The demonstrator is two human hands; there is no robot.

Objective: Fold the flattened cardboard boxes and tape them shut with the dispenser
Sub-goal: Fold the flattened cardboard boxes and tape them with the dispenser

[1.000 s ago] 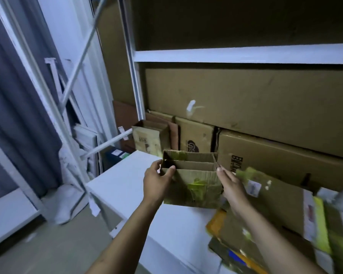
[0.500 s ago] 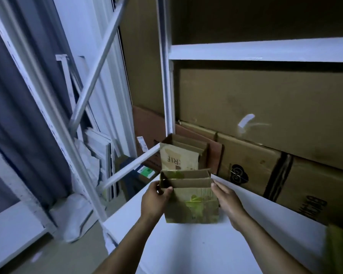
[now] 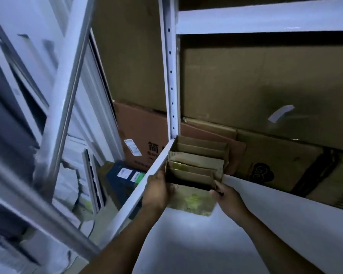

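Cardboard box (image 3: 192, 198), small and set up, top flaps open, held between the two hands just above or on a white shelf board (image 3: 206, 246); contact with the board cannot be told. Yellow-green marks show on the box's near face.

Left hand (image 3: 156, 191): grips the box's left wall, fingers curled round it, beside the board's front-left edge.

Right hand (image 3: 227, 196): holds the box's right wall, fingers curled, one digit lying up along the near right corner.

Second open box (image 3: 201, 146): just beyond the held box, away from the hands, in the corner at the foot of the perforated white upright (image 3: 169, 76).

Flattened cardboard sheets (image 3: 275, 161): leaning beyond the right hand, behind the board; one bears a dark printed emblem. A large brown sheet (image 3: 265, 86) above them carries a strip of white tape (image 3: 281, 113).

Brown carton with printed characters (image 3: 141, 131) and a dark blue box (image 3: 125, 175): beyond and below the left hand, outside the shelving.
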